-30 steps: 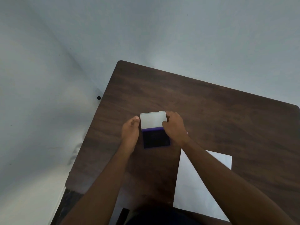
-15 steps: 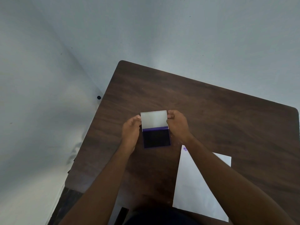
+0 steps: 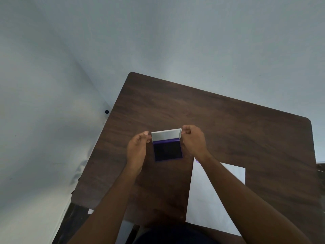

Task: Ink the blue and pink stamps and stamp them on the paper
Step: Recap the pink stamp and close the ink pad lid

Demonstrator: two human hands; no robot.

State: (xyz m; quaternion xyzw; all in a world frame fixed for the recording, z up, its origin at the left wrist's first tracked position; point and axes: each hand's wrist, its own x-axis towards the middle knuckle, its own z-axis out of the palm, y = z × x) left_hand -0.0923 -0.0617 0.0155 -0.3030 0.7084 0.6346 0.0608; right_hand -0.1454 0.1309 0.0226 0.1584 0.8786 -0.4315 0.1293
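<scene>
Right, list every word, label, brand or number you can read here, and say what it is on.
None can be read.
Paper: a small purple mark at its far corner, too small and blurred to read.
Ink pad: its raised lid looks blank, no label visible.

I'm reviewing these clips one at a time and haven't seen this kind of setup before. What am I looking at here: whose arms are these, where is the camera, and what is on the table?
There is no machine here. The camera sits on a person's head and looks forward and down, so the two bare arms reaching in from the bottom are that person's own. The left hand and right hand each pinch one side edge of the raised white lid of an ink pad, whose dark purple inking surface lies open on the brown wooden table. A white sheet of paper lies on the table, partly under the right forearm, with a small purple mark near its far corner. No stamps show in this picture. Pale walls fill the rest.
</scene>
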